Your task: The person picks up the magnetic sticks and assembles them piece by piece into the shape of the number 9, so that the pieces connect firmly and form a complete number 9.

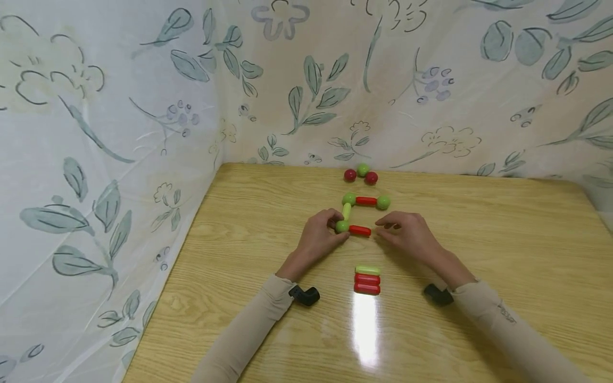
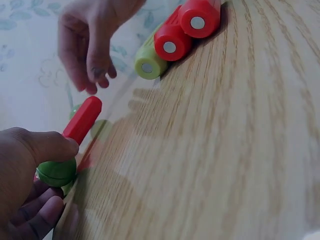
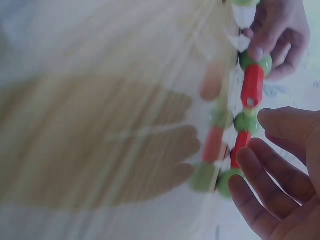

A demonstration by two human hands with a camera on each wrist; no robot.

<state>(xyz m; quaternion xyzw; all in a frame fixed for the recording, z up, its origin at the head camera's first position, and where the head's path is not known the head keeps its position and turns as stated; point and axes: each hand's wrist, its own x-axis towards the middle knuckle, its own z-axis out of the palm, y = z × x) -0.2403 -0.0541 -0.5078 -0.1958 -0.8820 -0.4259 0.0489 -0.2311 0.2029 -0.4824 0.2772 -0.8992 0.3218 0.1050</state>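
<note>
Rod-and-ball frame on the far half of a wood-grain table

The frame is open on 1 side and lies between the 2 hands. Its near green ball joins a near red rod to a yellow-green rod. That rod runs away to a corner green ball, where a far red rod leads across to an end green ball. The left hand holds the near green ball between thumb and fingers. The right hand is at the free end of the near red rod, its thumb and fingers parted and holding nothing; a small gap shows in the left wrist view. Whether the near red rod touches the wood, I cannot tell.

Closer to the person, 3 loose rods lie side by side, 1 yellow-green and 2 red, with silvery discs in their ends. Near the far edge sit 3 loose balls, 2 dark red and 1 green.

The tabletop is pale yellow-brown and glossy: a bright streak of glare runs below the loose rods, and the right wrist view shows blurred reflections of hand and frame. Beyond the table's far and left edges rises a pale floral backdrop, printed with blue-green leaves, outlined flowers and purple berries, creased in places. Beige sleeves cover the forearms, and a black device sits at each wrist.
</note>
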